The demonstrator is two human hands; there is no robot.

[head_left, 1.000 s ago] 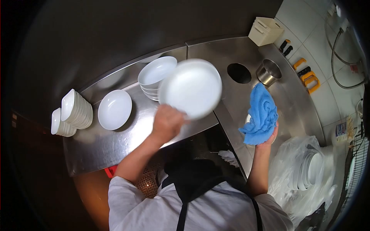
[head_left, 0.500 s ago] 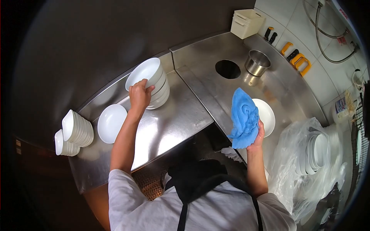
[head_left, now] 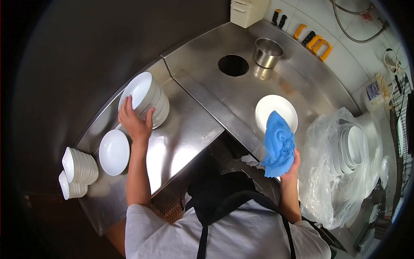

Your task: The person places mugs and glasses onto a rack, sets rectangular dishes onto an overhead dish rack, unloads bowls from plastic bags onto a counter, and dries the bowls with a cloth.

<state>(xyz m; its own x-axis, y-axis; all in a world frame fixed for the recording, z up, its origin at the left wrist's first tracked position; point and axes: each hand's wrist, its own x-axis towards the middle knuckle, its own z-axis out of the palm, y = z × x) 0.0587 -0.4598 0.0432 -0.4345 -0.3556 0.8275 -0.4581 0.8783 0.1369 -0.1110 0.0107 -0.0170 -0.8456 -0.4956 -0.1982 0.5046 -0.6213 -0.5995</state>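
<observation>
My left hand (head_left: pixel 136 120) is at the front side of a stack of white bowls (head_left: pixel 151 100), its fingers spread and touching the top bowl near its rim. A single white dish (head_left: pixel 114 152) lies on the steel counter just left of my left forearm. On the right, my right hand (head_left: pixel 292 167) is closed round a crumpled blue cloth (head_left: pixel 279 144), which hides most of its fingers. Partly behind the cloth, a white plate (head_left: pixel 276 105) rests on the counter.
Two stacks of small white dishes (head_left: pixel 82 167) stand at the far left. A steel pot (head_left: pixel 267 52) is beside a round hole (head_left: pixel 233 65). Bowls in clear plastic (head_left: pixel 334 181) lie at the right. Yellow-handled tools (head_left: pixel 319 45) and a cream container (head_left: pixel 246 13) are at the back.
My left hand has brought the white bowl from the middle onto the stack and loosened its fingers. The cloth has moved with my right hand away from the plate's middle. The view has turned right.
</observation>
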